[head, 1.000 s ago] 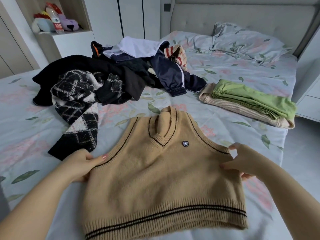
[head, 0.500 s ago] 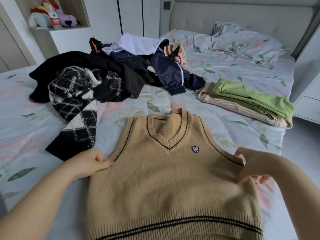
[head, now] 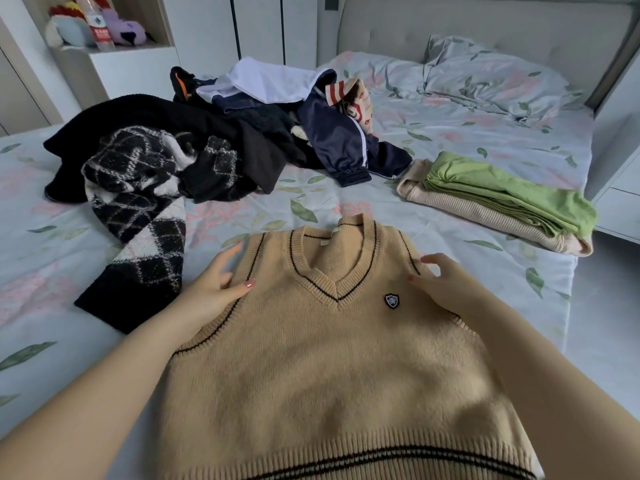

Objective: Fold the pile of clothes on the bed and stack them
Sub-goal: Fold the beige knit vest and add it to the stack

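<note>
A tan knit vest [head: 332, 368] with black stripes and a small badge lies flat, front up, on the bed in front of me. My left hand [head: 214, 289] rests on its left armhole edge with fingers stretched out. My right hand [head: 446, 289] lies on its right shoulder, fingers relaxed. Behind it sits the unfolded pile [head: 242, 133] of dark clothes, with a black-and-white argyle sweater [head: 138, 209] trailing toward me. A folded stack [head: 498, 199], green on beige, lies to the right.
The bed [head: 450, 133] has a floral sheet and a crumpled pillow [head: 491, 77] by the grey headboard. A white shelf with plush toys [head: 100, 29] stands at the back left. A white nightstand [head: 620, 188] and the floor are on the right.
The vest has been spread flat with its neck straightened. Both hands let go of its sides and moved up to the shoulders, now lying open on it.
</note>
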A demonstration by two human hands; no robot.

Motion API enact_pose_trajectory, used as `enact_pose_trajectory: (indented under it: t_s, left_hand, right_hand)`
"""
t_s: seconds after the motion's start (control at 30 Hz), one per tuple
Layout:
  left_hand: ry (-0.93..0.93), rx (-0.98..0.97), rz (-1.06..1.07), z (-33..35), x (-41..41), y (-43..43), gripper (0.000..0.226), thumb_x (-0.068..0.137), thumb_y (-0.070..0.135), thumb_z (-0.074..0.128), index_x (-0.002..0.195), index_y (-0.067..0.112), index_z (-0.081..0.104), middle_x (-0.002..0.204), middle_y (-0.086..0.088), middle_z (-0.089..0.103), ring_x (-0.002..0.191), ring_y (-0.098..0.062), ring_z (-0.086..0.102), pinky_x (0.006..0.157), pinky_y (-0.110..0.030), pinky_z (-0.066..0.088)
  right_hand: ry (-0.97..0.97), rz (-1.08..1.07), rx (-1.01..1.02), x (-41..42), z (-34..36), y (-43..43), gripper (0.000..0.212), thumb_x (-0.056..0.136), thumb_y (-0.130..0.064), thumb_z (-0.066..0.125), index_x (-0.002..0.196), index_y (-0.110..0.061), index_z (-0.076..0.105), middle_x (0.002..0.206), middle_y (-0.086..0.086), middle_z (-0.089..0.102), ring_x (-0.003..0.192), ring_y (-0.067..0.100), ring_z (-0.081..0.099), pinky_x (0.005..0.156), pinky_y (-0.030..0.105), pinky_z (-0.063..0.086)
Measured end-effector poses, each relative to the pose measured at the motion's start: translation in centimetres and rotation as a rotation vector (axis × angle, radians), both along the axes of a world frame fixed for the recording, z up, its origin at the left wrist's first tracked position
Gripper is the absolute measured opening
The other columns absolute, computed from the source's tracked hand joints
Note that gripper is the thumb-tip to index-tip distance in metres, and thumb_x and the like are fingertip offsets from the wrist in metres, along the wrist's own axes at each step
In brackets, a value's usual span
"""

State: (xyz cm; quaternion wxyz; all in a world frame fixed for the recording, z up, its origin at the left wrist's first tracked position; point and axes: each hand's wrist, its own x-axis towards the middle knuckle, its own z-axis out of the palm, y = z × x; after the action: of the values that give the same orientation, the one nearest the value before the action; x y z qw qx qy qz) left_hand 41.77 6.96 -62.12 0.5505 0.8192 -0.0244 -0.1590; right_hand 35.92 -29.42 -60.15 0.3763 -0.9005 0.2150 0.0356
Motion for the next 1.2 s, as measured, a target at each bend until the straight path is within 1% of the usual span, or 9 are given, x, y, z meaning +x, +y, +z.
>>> enact_pose_trajectory:
  t_s: [0.13,0.3,0.4,0.57,0.7,0.8,0.9,1.0,1.2]
  left_hand:
    - [-0.089,0.011,-0.098,0.0,-0.1,0.1,0.051,0.096,0.012,0.059,0.139,0.039,0.051,0.149,0.011,0.039,0.136,-0.004,0.034,0.108,-0.019,0.027]
    - [-0.282,-0.004,0.144,0.2,-0.4,0.0,0.051,0.098,0.008,0.056,0.14,0.037,0.051,0.129,0.019,0.049,0.113,0.007,0.046,0.08,0.002,0.036]
    - [-0.361,0.27,0.233,-0.2,-1.0,-0.3,0.051,0.099,0.013,0.055,0.145,0.034,0.046,0.117,0.006,0.065,0.105,-0.016,0.059,0.076,-0.015,0.039]
    - [-0.302,0.495,0.071,-0.1,-1.4,0.3,0.065,0.098,0.031,0.056,0.155,0.027,0.026,0.15,0.002,0.045,0.135,-0.021,0.045,0.105,-0.029,0.037]
    - [-0.248,0.627,0.077,0.5,-1.6,1.8,0.071,0.085,0.053,0.066,0.145,0.024,0.041,0.11,-0.004,0.068,0.102,-0.022,0.062,0.084,-0.033,0.049]
    - [-0.087,0.589,0.046,0.9,-2.1,3.2,0.082,0.073,0.059,0.076,0.139,0.019,0.049,0.127,-0.004,0.063,0.113,-0.02,0.059,0.094,-0.031,0.047]
    - [0.07,0.439,-0.057,1.5,-3.0,4.8,0.095,0.065,0.04,0.087,0.146,0.018,0.042,0.13,0.0,0.061,0.114,-0.014,0.061,0.094,-0.024,0.047]
    - [0.174,0.24,-0.224,1.9,-4.1,6.1,0.086,0.063,0.011,0.089,0.138,0.022,0.048,0.107,0.011,0.074,0.099,-0.007,0.07,0.077,-0.011,0.051]
    - [0.095,0.221,-0.143,1.4,-4.9,7.8,0.073,0.063,-0.009,0.085,0.125,0.016,0.057,0.112,0.001,0.072,0.089,0.0,0.07,0.071,-0.005,0.049]
  right_hand:
    - [-0.09,0.089,0.035,0.8,-0.3,0.6,0.036,0.092,-0.01,0.06,0.12,-0.031,0.063,0.117,0.003,0.062,0.101,0.022,0.056,0.076,0.026,0.043]
    - [-0.257,-0.005,0.043,0.5,-0.7,0.4,0.035,0.088,0.004,0.058,0.105,-0.022,0.075,0.079,-0.001,0.061,0.08,0.019,0.055,0.07,0.026,0.04]
    - [-0.23,0.114,-0.094,0.4,-0.8,0.6,0.038,0.087,-0.002,0.061,0.115,-0.025,0.072,0.089,-0.006,0.064,0.09,0.016,0.055,0.076,0.025,0.038]
    - [-0.053,0.207,-0.143,0.1,-0.7,0.8,0.048,0.088,-0.016,0.065,0.134,-0.029,0.057,0.113,-0.003,0.064,0.107,0.021,0.057,0.082,0.025,0.037]
    - [-0.016,0.152,-0.086,-0.3,-0.2,-0.1,0.052,0.089,-0.023,0.067,0.138,-0.032,0.049,0.099,-0.006,0.057,0.093,0.021,0.058,0.071,0.027,0.045]
    - [0.065,0.193,-0.092,-1.2,0.4,-0.9,0.062,0.089,-0.034,0.069,0.145,-0.034,0.04,0.124,0.002,0.057,0.106,0.022,0.057,0.087,0.029,0.043]
    - [0.185,0.262,-0.096,-2.2,1.4,-2.1,0.084,0.082,-0.041,0.076,0.151,-0.035,0.029,0.145,0.003,0.046,0.113,0.017,0.05,0.096,0.03,0.037]
    - [0.327,0.344,-0.083,-3.4,1.9,-3.8,0.099,0.071,-0.037,0.086,0.15,-0.041,0.027,0.136,0.0,0.051,0.114,0.015,0.053,0.099,0.03,0.04]
    - [0.314,0.342,-0.075,-5.6,1.6,-6.8,0.083,0.066,-0.025,0.09,0.136,-0.042,0.048,0.097,-0.007,0.062,0.077,0.013,0.062,0.061,0.019,0.05]
